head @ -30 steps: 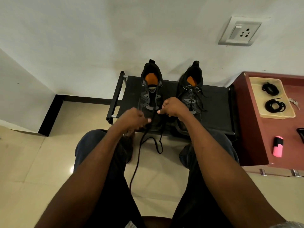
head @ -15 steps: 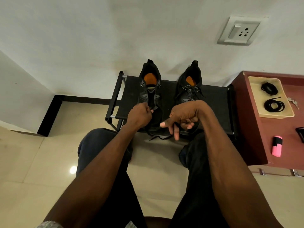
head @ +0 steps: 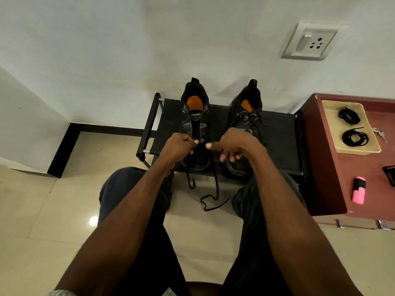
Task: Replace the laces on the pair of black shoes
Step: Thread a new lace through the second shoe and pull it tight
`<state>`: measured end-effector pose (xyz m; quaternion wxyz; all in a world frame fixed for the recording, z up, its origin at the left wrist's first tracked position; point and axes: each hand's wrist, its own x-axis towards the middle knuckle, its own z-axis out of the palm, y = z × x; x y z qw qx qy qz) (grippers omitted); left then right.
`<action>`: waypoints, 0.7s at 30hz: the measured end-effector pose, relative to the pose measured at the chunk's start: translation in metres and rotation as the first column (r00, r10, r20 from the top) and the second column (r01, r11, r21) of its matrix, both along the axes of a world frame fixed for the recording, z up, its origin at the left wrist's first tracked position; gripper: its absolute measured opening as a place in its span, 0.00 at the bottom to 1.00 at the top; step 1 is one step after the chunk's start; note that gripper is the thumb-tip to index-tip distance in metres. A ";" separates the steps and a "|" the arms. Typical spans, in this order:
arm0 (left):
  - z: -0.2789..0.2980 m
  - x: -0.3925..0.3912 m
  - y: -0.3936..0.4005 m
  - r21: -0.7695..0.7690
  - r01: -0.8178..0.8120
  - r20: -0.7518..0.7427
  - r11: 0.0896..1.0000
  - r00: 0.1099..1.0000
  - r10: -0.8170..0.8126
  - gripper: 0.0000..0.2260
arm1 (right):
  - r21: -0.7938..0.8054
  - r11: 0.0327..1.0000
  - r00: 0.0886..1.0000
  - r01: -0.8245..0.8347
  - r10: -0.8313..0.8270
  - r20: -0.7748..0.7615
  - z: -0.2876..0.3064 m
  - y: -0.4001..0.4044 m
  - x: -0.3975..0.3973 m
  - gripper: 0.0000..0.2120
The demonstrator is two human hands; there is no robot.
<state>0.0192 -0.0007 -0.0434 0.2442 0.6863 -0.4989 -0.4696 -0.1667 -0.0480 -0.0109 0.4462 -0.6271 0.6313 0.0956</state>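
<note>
The person sits facing a low black rack (head: 280,137) set against the wall, with the pair of black shoes standing on it, heels toward the wall. The left shoe (head: 195,116) has bare eyelets along its upper part; the right shoe (head: 249,116) is fully laced.

The left hand (head: 178,146) hovers over the front of the left shoe, fingers curled, pinching a black lace (head: 216,184) between thumb and fingertips. The lace runs down from the toe of that shoe in two strands — one short end dangling by the left knee, the other falling farther and looping on the tiled floor (head: 42,210) between the knees.

The right hand (head: 237,144) is held over the toe of the right shoe, wrist bent, thumb stretched toward the left hand and fingers loosely curled downward. Whether it has hold of the lace I cannot tell; no strand shows between its fingers.

To the right stands a reddish-brown cabinet (head: 320,178). On top lies a cream tray (head: 361,149) holding two coiled black laces (head: 354,137) — one nearer the wall, one nearer the person. Just beside the tray lies a small set of keys (head: 379,133), and closer to the person a pink and black object (head: 359,190). A white wall socket (head: 310,41) is mounted above.
</note>
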 end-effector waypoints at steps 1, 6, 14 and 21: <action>0.000 0.000 0.000 0.007 0.002 0.004 1.000 1.000 -0.002 0.11 | -0.190 0.975 0.993 0.111 -0.102 0.055 -0.008 -0.002 0.004 0.21; 0.000 0.001 0.000 0.021 0.045 0.054 0.999 0.997 -0.046 0.13 | -0.404 0.888 0.967 0.221 -0.147 0.207 -0.034 -0.001 0.037 0.27; 0.012 0.004 0.004 0.153 0.243 0.064 0.958 0.965 -0.255 0.10 | -0.508 0.815 0.958 0.277 -0.195 0.208 -0.044 0.004 0.046 0.15; 0.027 0.017 0.014 0.415 0.576 -0.091 0.705 0.797 -0.597 0.08 | -0.498 0.819 0.956 0.284 -0.200 0.216 -0.042 0.003 0.042 0.16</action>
